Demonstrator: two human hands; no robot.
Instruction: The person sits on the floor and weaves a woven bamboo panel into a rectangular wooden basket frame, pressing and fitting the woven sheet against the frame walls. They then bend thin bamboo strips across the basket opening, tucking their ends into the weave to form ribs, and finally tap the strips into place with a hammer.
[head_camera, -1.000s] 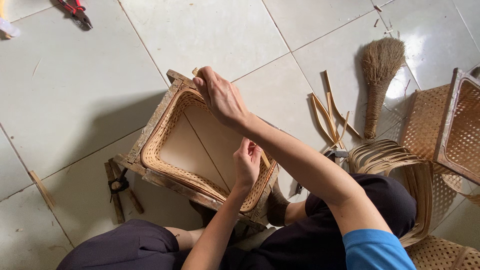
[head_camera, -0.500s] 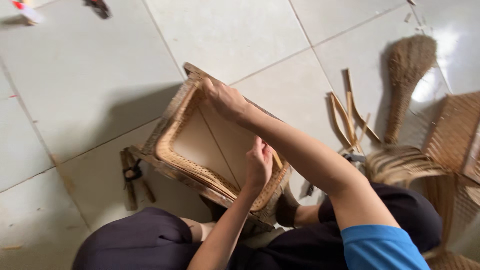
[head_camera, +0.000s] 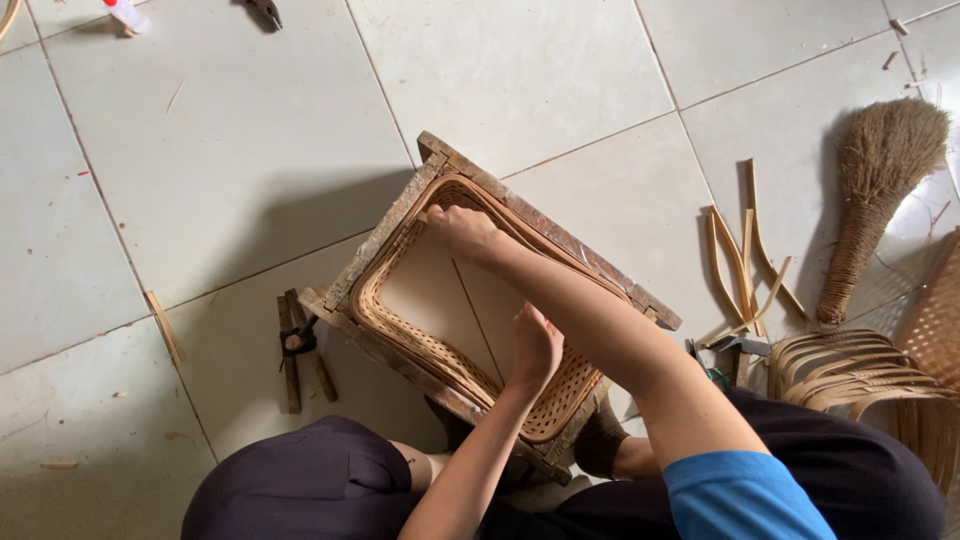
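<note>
My right hand (head_camera: 465, 232) pinches the woven basket (head_camera: 455, 350) rim at the far corner of its wooden frame (head_camera: 380, 235); my left hand (head_camera: 536, 348) presses flat inside the near wall — bracing it on the floor.

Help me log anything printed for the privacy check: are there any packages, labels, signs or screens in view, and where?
No signs, screens or readable labels show.
Small bottle: top left on the tiled floor, lying down, pale with a red end; the only package-like thing, too small to tell any label.
</note>
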